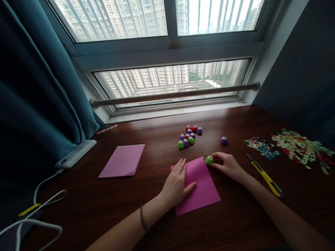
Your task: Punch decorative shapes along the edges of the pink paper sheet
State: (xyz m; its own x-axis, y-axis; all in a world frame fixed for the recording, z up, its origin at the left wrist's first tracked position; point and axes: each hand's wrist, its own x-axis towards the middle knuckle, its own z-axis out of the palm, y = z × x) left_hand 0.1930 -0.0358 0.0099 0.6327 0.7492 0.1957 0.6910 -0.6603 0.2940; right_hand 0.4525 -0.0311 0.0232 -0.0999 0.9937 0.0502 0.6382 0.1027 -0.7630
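Note:
A bright pink sheet of paper (pixel 200 184) lies slightly turned on the dark wooden table. My left hand (pixel 178 183) rests flat on its left part, fingers stretched and thumb apart. At the sheet's upper right corner my right hand (pixel 226 165) pinches a small green craft punch (pixel 209 160) between thumb and fingers. The punch sits right against the paper's edge; whether the paper is inside its slot I cannot tell. A tiny dark mark shows near that corner. Beyond the sheet stand several small red, purple and green punches (pixel 186 142), with one purple punch (pixel 223 141) apart to the right.
A stack of lighter pink paper (pixel 123 160) lies left. On the right are a yellow utility knife (pixel 265 176), small confetti bits (pixel 263 147) and a heap of punched paper strips (pixel 300 144). A white power strip (pixel 75 154) with a cable lies by the curtain.

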